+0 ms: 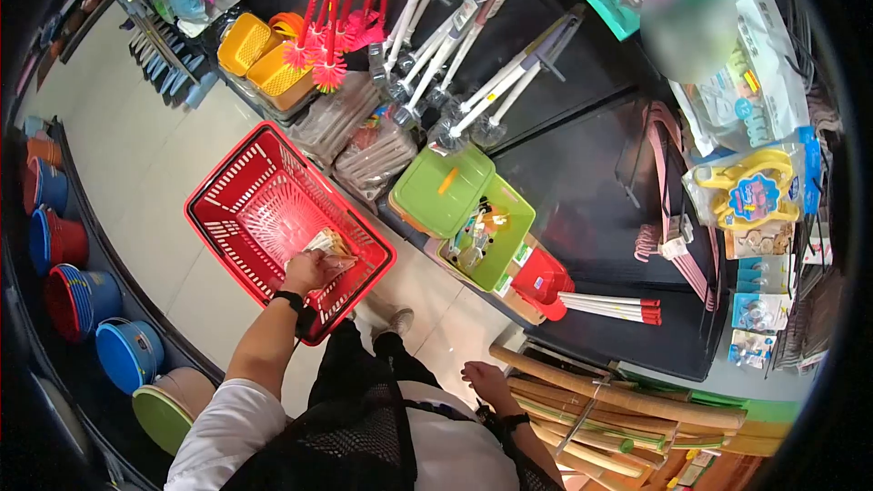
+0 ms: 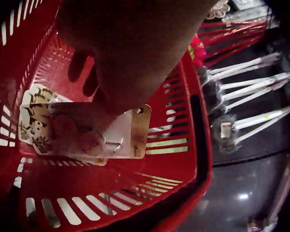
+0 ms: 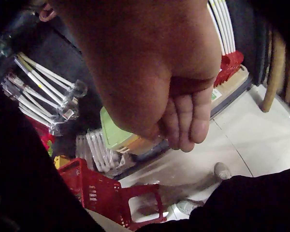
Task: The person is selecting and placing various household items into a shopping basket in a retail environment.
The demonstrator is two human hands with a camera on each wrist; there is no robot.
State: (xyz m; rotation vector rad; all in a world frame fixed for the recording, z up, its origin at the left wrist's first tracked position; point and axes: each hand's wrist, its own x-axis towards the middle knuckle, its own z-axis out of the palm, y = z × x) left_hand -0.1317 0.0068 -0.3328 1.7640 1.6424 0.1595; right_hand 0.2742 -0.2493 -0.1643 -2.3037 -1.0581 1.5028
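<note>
My left hand [image 1: 307, 271] reaches down into a red shopping basket [image 1: 238, 218]. It grips flat hook packs [image 2: 128, 135], beige card under clear plastic with pinkish round hooks inside. In the left wrist view one pack overlaps another pack [image 2: 41, 94], which has dark lettering and a panda picture. The packs sit inside the basket's rim, and the palm hides part of the fingers. My right hand [image 1: 488, 384] hangs beside my body with loosely curled fingers [image 3: 185, 121], holding nothing.
A green bin [image 1: 509, 218] of small goods and a red dustpan [image 1: 541, 282] stand right of the basket. White-handled brushes [image 1: 446, 45] and red brushes [image 1: 332, 36] hang above. Buckets [image 1: 129, 355] line the left shelf. Wooden poles [image 1: 618, 405] lean at the lower right.
</note>
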